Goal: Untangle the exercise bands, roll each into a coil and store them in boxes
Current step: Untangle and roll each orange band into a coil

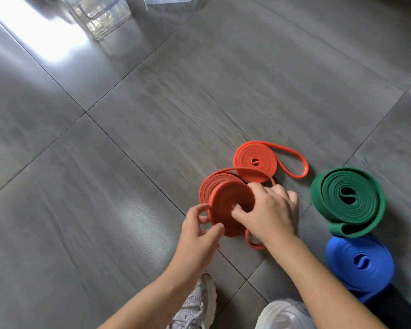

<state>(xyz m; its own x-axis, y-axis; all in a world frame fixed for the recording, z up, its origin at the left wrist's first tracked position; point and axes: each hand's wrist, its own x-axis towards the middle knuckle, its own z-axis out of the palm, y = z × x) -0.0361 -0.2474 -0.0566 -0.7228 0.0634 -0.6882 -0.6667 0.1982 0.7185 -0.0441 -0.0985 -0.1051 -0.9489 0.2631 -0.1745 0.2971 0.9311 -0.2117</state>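
Fingers curled, the right hand point(268, 217) grips the face of a tightly wound red-orange rubber band coil point(228, 200), fingertips digging at its centre and upper rim. From my remote seat I see the left hand point(199, 229) pinching the coil's lower-left edge between thumb and fingers. The coil is tilted up toward the camera, and a loose red-orange tail point(254, 244) loops out beneath the right wrist. Looser red-orange turns point(211, 184) sit right behind it; I cannot tell whether they are the same band. Just beyond lies a flat orange-red coil point(255, 162) with an open loop trailing right. Further right rests a green band coil point(347, 195), and just beside that, nearer me, a blue band coil point(361, 262). All lie on the grey tiled floor point(128, 138). Clear plastic boxes point(100, 15) stand well apart at the top edge. White sneakers point(195, 302) show at the bottom.
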